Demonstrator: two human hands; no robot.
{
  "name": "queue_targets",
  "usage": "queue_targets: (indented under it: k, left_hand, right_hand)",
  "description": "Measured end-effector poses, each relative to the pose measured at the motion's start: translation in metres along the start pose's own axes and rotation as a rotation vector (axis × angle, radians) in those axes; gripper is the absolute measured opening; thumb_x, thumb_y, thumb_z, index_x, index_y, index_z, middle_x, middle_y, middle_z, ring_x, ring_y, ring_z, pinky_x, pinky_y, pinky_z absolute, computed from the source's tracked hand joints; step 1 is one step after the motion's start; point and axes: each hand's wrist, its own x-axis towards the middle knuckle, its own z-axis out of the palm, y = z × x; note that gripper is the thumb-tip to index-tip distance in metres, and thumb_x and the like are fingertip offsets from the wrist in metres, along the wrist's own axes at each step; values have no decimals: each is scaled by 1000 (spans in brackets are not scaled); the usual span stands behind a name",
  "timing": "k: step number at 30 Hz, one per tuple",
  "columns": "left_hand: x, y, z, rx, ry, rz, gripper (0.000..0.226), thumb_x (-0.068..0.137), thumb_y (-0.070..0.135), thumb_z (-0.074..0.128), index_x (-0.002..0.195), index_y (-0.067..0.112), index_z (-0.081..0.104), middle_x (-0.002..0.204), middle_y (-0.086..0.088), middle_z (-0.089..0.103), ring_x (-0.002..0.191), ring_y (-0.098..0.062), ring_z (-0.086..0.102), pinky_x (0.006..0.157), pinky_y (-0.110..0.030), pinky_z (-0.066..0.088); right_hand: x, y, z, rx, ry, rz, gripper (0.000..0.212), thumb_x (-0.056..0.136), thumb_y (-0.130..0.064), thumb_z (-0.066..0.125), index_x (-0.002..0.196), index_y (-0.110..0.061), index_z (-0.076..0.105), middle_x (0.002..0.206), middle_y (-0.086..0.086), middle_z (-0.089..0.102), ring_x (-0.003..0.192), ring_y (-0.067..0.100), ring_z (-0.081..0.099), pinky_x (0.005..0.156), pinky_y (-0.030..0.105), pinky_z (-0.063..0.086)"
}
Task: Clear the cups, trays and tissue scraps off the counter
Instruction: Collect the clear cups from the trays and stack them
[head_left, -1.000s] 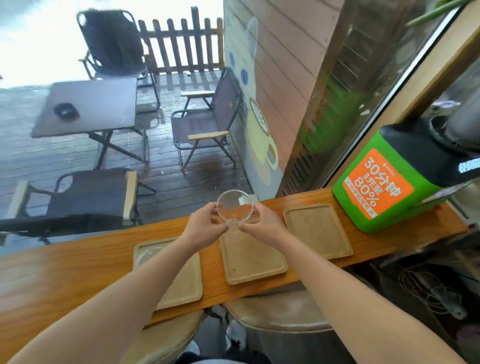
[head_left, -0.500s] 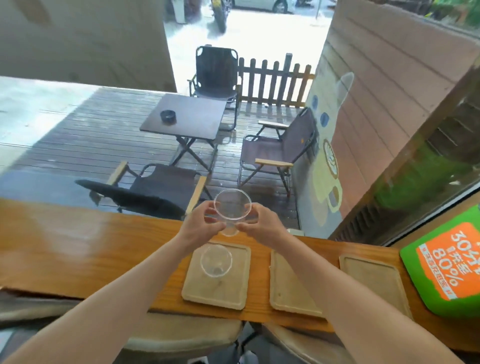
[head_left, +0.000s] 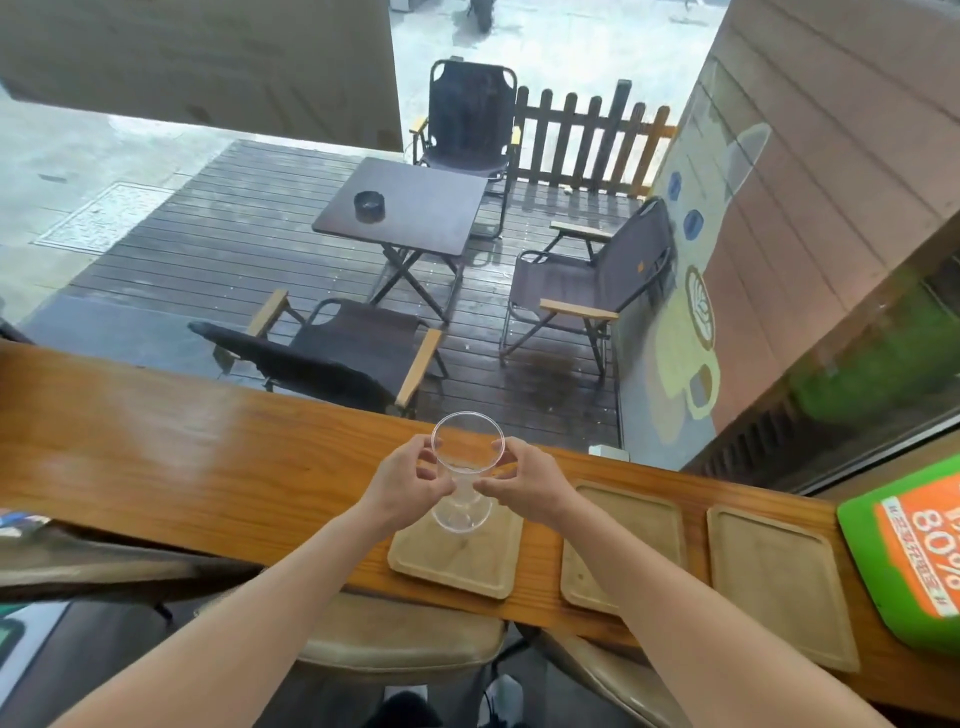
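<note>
I hold a clear plastic cup (head_left: 467, 447) upright between both hands, my left hand (head_left: 410, 479) on its left side and my right hand (head_left: 525, 480) on its right. Its base is over a second clear cup (head_left: 461, 515), which stands on the left wooden tray (head_left: 457, 566); I cannot tell whether the two touch. A middle wooden tray (head_left: 631, 519) and a right wooden tray (head_left: 779, 571) lie bare on the wooden counter (head_left: 208, 457). No tissue scraps show.
A green box with an orange label (head_left: 909, 561) sits at the counter's right end. A small colourful item (head_left: 21, 519) lies at the left edge. Padded stools (head_left: 400, 644) stand below the counter. Beyond the glass are a deck table and folding chairs.
The cup in my hands has moved left and come down from above the middle tray to just over the cup on the left tray. My view has shifted left.
</note>
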Motion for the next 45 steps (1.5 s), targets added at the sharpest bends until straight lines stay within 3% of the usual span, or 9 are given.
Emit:
queue_targets:
  k: [3,12,17,20,26,33,36,40,45]
  left_hand:
    - [-3,-8,4,32,-26,-5,38,84,31,75,113,34,52,104,17,59,88,-7,63,58,-14,51]
    - [-3,-33,24,83,-29,-11,36,82,36,72,111,41,52,104,21,54,93,-4,56,71,-17,47]
    - [1,-50,34,148,-10,-21,45,84,36,71,126,28,56,116,10,54,100,-6,53,85,-23,47]
    - [-1,-53,36,135,-12,-26,44,83,35,70,125,31,57,116,9,55,102,-3,51,85,-21,44]
    - [-5,-64,41,81,-54,-82,56,83,36,70,134,38,49,116,12,56,95,-9,62,84,-27,53]
    - [-6,-72,48,50,-74,-114,64,84,32,71,140,40,41,122,15,52,104,-12,60,92,-32,52]
    - [-4,-75,51,23,-83,-156,64,81,42,68,140,37,43,129,8,52,102,-7,60,90,-29,51]
    - [-3,-80,54,36,-78,-178,63,84,42,67,142,30,45,133,6,54,120,-13,51,101,-37,46]
    - [-6,-84,55,31,-116,-217,63,87,35,68,144,28,43,137,7,51,116,-13,55,98,-37,48]
  right_hand:
    - [-1,7,7,-26,-8,9,53,81,-30,78,128,-21,54,121,0,64,100,15,66,86,34,57]
    - [3,29,27,-38,-12,67,45,82,-27,76,123,-20,59,114,-3,62,99,16,63,84,31,55]
    - [7,39,38,9,-3,58,35,83,-23,76,101,-46,56,97,-28,56,89,-1,59,72,14,44]
    - [6,44,44,16,-11,53,41,84,-24,75,120,-37,61,109,-24,58,99,2,56,86,22,47]
    - [8,51,52,67,-34,86,48,82,-23,76,124,-39,58,107,-27,57,97,1,56,76,15,42]
    - [9,59,63,91,-45,99,59,82,-30,75,137,-30,54,127,-12,61,110,13,62,96,35,52]
    - [11,63,67,100,-38,134,48,82,-30,74,128,-33,57,118,-17,60,108,12,62,93,33,52]
    - [13,66,71,145,-34,162,32,80,-33,73,101,-50,55,96,-28,55,94,-2,60,77,16,45]
    - [13,73,75,208,-72,194,48,67,-45,68,113,-42,55,113,-15,60,102,15,65,88,39,56]
